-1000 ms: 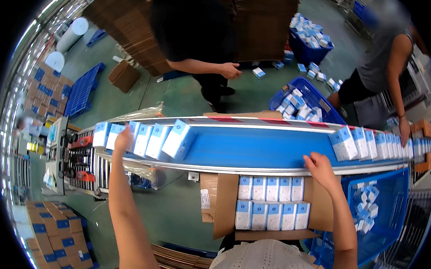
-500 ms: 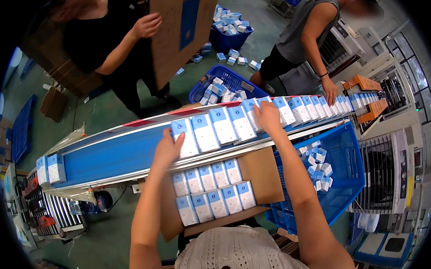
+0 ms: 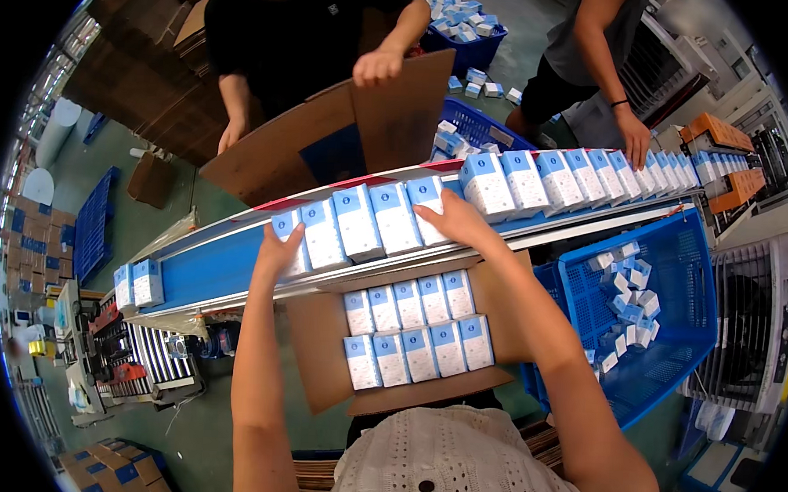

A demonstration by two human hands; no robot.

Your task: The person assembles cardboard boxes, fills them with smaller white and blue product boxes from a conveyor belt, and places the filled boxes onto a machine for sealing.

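On the blue conveyor belt (image 3: 208,269), my left hand (image 3: 277,257) presses the left end of a short row of white-and-blue small boxes (image 3: 357,224). The right end of that row is gripped by my right hand (image 3: 458,222), so the several upright boxes are squeezed together between my palms. A gap separates them from a longer line of similar boxes (image 3: 561,181) farther right on the belt. Below the belt, close to my body, an open cardboard carton (image 3: 315,352) holds two rows of the same boxes (image 3: 416,352).
Across the belt, one person holds a large cardboard sheet (image 3: 265,174); another person's hand (image 3: 632,138) touches the line of boxes. Blue crates (image 3: 661,381) with loose boxes stand at right and behind the belt. Two boxes (image 3: 148,281) sit at the belt's left end.
My right hand has moved back from the longer line to the short row's right end, opening a gap. The row has shifted left along the belt. The person opposite has lowered and tilted the cardboard.
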